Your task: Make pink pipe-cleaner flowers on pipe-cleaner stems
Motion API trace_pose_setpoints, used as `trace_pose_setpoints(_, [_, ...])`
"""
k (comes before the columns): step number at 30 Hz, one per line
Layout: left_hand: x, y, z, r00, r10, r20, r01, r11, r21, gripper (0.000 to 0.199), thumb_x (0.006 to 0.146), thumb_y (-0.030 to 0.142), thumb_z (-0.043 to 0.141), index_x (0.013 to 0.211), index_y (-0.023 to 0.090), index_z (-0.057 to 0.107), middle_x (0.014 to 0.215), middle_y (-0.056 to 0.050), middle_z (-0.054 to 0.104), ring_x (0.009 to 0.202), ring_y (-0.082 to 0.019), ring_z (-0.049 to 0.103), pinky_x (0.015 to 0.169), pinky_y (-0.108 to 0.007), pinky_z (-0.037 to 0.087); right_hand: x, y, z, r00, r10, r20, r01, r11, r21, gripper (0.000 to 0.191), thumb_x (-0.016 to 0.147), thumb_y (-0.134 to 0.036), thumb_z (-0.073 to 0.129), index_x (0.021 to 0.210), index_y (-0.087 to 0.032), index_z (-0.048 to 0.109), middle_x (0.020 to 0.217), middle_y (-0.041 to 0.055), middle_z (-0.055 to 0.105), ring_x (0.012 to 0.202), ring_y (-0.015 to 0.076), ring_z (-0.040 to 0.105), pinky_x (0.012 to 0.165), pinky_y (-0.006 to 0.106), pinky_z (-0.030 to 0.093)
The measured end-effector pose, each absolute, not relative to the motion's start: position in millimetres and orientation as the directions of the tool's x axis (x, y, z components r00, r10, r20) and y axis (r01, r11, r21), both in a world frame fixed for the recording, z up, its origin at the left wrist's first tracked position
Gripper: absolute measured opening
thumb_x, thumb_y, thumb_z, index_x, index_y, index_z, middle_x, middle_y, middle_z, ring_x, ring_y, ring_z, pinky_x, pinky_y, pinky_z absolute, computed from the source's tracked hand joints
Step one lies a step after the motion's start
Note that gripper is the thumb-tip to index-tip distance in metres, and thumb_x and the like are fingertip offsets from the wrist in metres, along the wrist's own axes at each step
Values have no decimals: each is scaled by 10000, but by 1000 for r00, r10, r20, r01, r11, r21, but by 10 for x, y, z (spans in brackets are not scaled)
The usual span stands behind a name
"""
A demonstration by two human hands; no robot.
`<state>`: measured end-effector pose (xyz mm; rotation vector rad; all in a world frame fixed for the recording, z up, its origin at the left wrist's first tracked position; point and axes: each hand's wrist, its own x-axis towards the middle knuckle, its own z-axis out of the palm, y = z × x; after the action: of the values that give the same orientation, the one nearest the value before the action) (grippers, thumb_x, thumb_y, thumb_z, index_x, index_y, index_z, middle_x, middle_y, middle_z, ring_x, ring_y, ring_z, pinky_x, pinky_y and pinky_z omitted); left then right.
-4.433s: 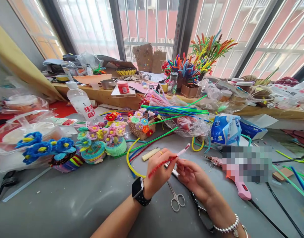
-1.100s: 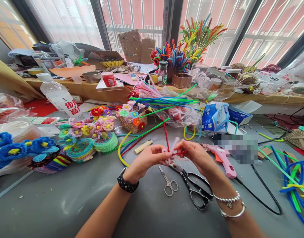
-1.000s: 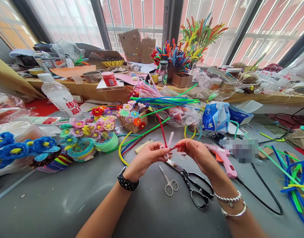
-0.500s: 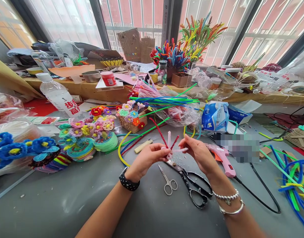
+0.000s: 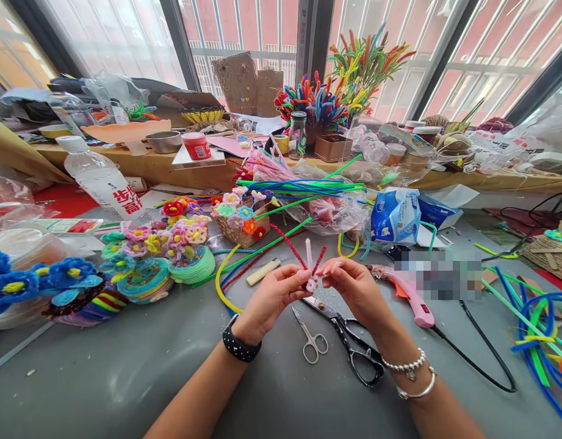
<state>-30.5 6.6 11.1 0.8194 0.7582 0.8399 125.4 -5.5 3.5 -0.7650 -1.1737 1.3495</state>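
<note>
Between my hands is a small bundle of pipe cleaners: a pale pink one [image 5: 309, 255] stands upright, with a red one slanting off to each side. My left hand [image 5: 281, 289] pinches the bundle at its base. My right hand [image 5: 351, 285] is closed at the bundle's right side, its fingertips on the pale pink strand there, which they mostly cover. Just below my hands lie small silver scissors [image 5: 312, 341] and large black-handled scissors [image 5: 354, 347] on the grey table [image 5: 171, 378].
Pipe-cleaner flowers [image 5: 74, 277] and a bottle [image 5: 102, 180] stand left. A pink glue gun [image 5: 413, 299] with a black cord lies right, near a blue packet [image 5: 395, 214]. Green and blue pipe cleaners [image 5: 303, 188] lie beyond my hands; more [image 5: 539, 335] are at far right.
My right hand has moved left to the bundle, its fingertips closing in on the pale pink strand. My left hand still pinches the base. The view has shifted slightly.
</note>
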Motion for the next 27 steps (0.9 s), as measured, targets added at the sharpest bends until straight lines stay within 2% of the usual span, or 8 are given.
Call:
trace_pose_setpoints(4, [-301,63,109,429,874,-229,-294,375,879,169,658,262,655,679,106,594,633,-5,584,603,-69,538,606,-180,453,1145,-71,11,-68,986,152,-423,110,-900,116,713,-280,619,764,-195,559,616,-35,582,536,70,481,542,195,388])
trace_pose_setpoints(7, [-298,68,112,406,884,-231,-285,363,887,182,645,272,663,671,105,596,626,-5,578,593,-70,532,587,-180,449,1100,-80,-6,70,987,143,-410,159,-898,137,699,-253,636,732,-195,517,599,-43,593,507,63,474,530,187,390])
trace_pose_setpoints(12, [-315,80,112,399,888,-230,-287,359,888,183,642,279,663,665,110,595,646,-6,589,601,-73,535,602,-192,455,1107,-94,-24,137,967,216,-230,243,-942,130,675,-238,655,733,-200,544,647,-42,584,574,80,528,572,203,436])
trace_pose_setpoints(16, [-328,80,103,385,898,-214,-304,342,889,182,649,283,656,683,111,607,663,-15,602,619,-77,547,612,-188,454,1141,-127,1,122,925,359,54,355,-933,80,710,-211,614,781,-206,577,729,-13,606,669,114,576,644,243,468])
trace_pose_setpoints(18, [-328,79,98,374,903,-213,-296,334,895,189,656,291,649,705,111,620,677,-20,610,633,-82,552,622,-192,456,1165,-145,28,76,870,487,248,456,-854,77,743,-183,571,812,-207,596,758,5,619,697,128,582,674,264,468])
trace_pose_setpoints(21, [-328,80,97,361,908,-215,-278,325,904,203,663,298,640,739,110,635,692,-27,618,644,-89,559,630,-199,460,1202,-160,68,-67,760,647,473,595,-650,150,766,-126,523,868,-203,604,797,27,621,739,138,575,691,271,459])
trace_pose_setpoints(24, [-332,81,109,347,910,-227,-280,331,901,205,654,302,645,738,115,640,689,-26,621,632,-92,564,614,-197,459,1227,-155,77,-214,672,709,580,671,-462,193,770,-96,502,909,-193,595,807,41,611,737,138,564,667,262,460])
trace_pose_setpoints(27, [-338,80,125,335,913,-232,-256,326,910,215,655,316,640,720,111,638,671,-28,619,621,-96,562,602,-198,462,1236,-142,56,-297,633,715,630,692,-351,192,776,-98,492,918,-182,589,789,49,602,710,140,550,637,260,461])
